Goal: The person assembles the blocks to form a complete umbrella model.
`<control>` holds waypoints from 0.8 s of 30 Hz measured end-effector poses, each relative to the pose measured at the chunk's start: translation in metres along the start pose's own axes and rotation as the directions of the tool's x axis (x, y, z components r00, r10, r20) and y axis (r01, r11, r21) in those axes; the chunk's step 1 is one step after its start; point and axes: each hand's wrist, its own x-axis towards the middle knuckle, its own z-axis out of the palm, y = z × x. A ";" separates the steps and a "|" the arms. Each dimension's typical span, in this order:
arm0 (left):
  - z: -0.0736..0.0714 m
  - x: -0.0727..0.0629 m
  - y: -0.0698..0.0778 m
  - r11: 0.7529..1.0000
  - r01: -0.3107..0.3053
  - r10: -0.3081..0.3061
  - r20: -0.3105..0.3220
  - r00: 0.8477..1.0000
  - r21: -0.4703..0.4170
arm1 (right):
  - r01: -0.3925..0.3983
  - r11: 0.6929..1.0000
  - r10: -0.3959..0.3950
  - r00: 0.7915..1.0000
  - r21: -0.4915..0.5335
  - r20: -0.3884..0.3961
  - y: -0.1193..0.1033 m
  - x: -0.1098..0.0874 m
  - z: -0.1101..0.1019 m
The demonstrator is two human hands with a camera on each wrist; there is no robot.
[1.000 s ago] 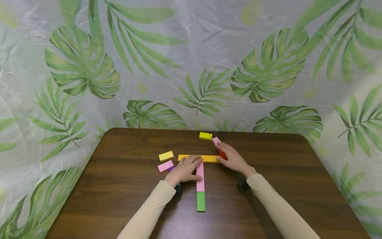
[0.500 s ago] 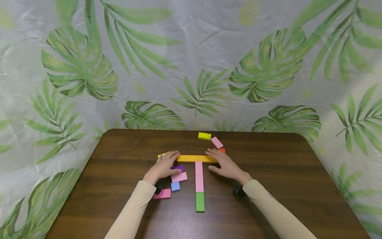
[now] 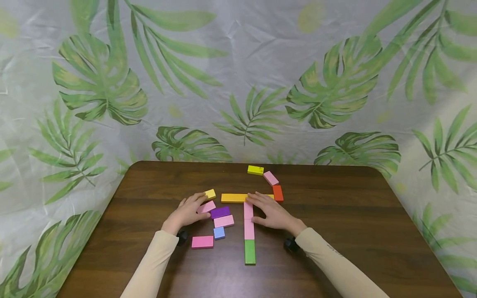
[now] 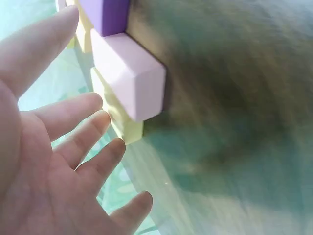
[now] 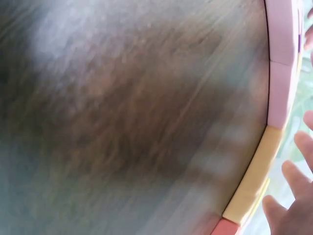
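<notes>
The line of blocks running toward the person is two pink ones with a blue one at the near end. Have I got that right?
Not quite: at the near end lies a green block, not a blue one, as the head view shows. The rest holds: two pink blocks run in line beyond it.

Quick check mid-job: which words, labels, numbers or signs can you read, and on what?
No text is readable.
Right sleeve: small dark marking, too small to read.
Lime-yellow block: tiny dark marks, too small to tell whether lettering.
</notes>
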 end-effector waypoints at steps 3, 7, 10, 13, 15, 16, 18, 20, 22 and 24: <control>0.001 -0.003 -0.001 1.000 0.004 -0.004 0.016 1.000 0.000 | -0.026 1.000 0.026 0.999 -0.012 0.035 -0.001 0.001 0.002; 0.001 -0.004 -0.001 1.000 0.003 -0.003 0.016 1.000 -0.014 | -0.057 0.998 0.060 0.995 -0.032 0.078 -0.003 0.001 0.005; 0.002 -0.003 -0.002 1.000 0.005 -0.005 0.011 1.000 -0.023 | -0.073 0.996 0.077 0.993 -0.046 0.090 -0.004 0.000 0.005; 0.002 -0.002 -0.003 1.000 0.006 -0.006 0.011 1.000 -0.025 | -0.077 0.995 0.082 0.993 -0.057 0.088 -0.005 0.000 0.006; 0.003 0.000 -0.004 1.000 0.007 -0.006 0.013 1.000 -0.027 | -0.078 0.995 0.082 0.993 -0.056 0.086 -0.006 0.000 0.006; 0.003 0.002 -0.004 1.000 0.006 -0.005 0.014 1.000 -0.029 | -0.079 0.995 0.084 0.993 -0.055 0.086 -0.006 0.000 0.006; 0.003 0.004 -0.004 0.999 0.007 -0.007 0.018 1.000 -0.038 | -0.083 0.995 0.087 0.992 -0.054 0.087 -0.006 -0.001 0.006; 0.001 0.008 -0.002 0.999 0.011 -0.010 0.027 1.000 -0.047 | -0.088 0.995 0.093 0.992 -0.056 0.089 -0.006 -0.001 0.006; 0.000 0.012 -0.001 0.998 0.016 -0.014 0.038 0.999 -0.053 | -0.095 0.993 0.100 0.991 -0.064 0.092 -0.006 -0.001 0.007; -0.003 0.016 0.001 0.998 0.022 -0.020 0.051 0.999 -0.057 | -0.098 0.993 0.104 0.990 -0.069 0.094 -0.005 0.000 0.008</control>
